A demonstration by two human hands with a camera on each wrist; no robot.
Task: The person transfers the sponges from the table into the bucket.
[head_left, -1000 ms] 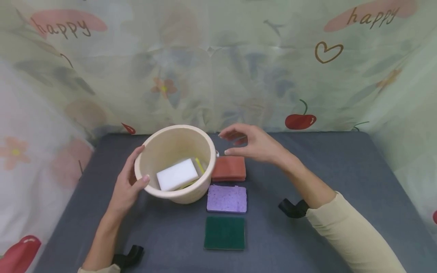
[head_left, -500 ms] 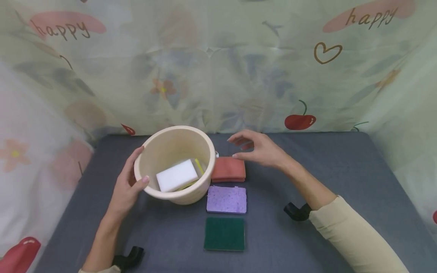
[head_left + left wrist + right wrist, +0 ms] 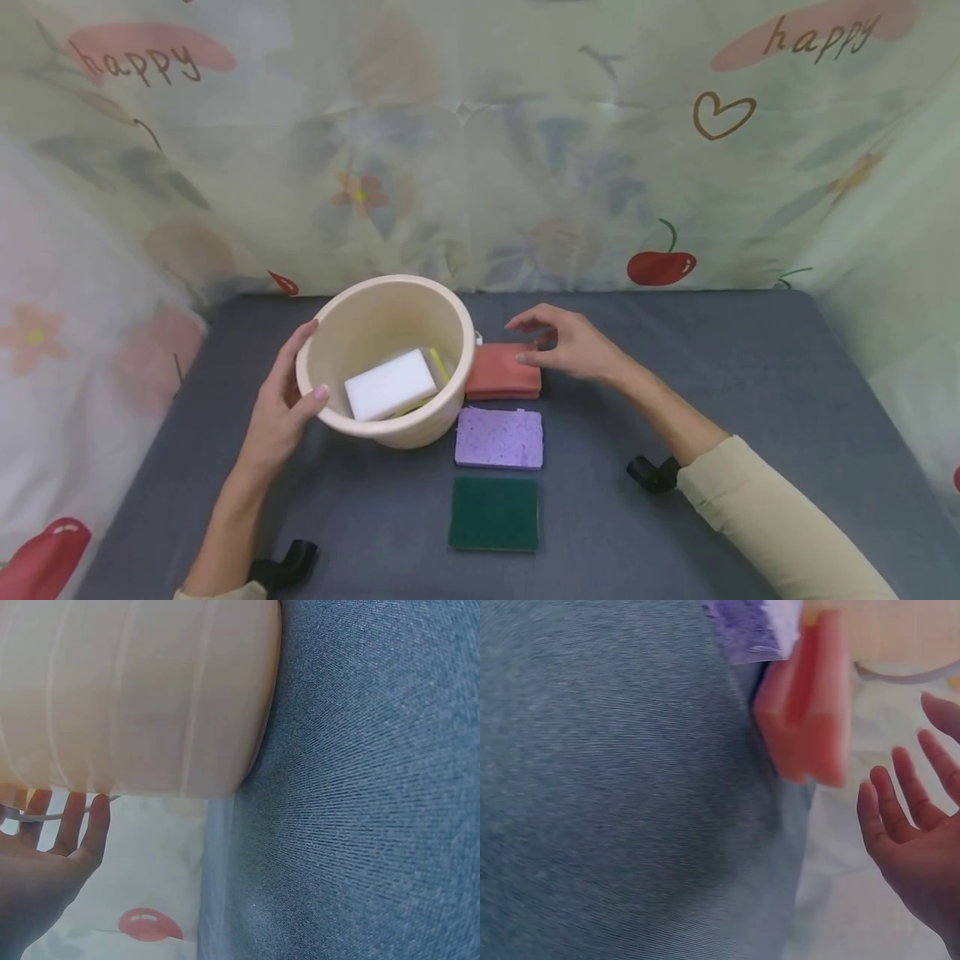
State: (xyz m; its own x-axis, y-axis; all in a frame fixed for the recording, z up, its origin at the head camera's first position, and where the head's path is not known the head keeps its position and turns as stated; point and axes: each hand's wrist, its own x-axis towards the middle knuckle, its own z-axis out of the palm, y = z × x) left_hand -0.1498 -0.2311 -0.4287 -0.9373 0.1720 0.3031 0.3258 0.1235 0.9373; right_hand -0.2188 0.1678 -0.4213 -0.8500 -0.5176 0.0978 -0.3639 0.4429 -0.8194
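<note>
My left hand grips the rim of a cream bucket on its left side, thumb at the front; in the left wrist view its fingers lie against the ribbed wall. Inside the bucket lie a white sponge and something with a yellow edge. My right hand hovers with relaxed, parted fingers by the right end of a red-orange sponge, holding nothing. In the right wrist view this grooved sponge stands beside the fingers, apart from them.
In front of the red-orange sponge lie a purple sponge and, nearer, a dark green scouring pad, in a column on the grey cloth-covered table. A printed curtain hangs behind and at both sides.
My right hand has moved away from the bucket's right side, rightward and down toward the red-orange sponge. The left hand and the bucket stay in place.
</note>
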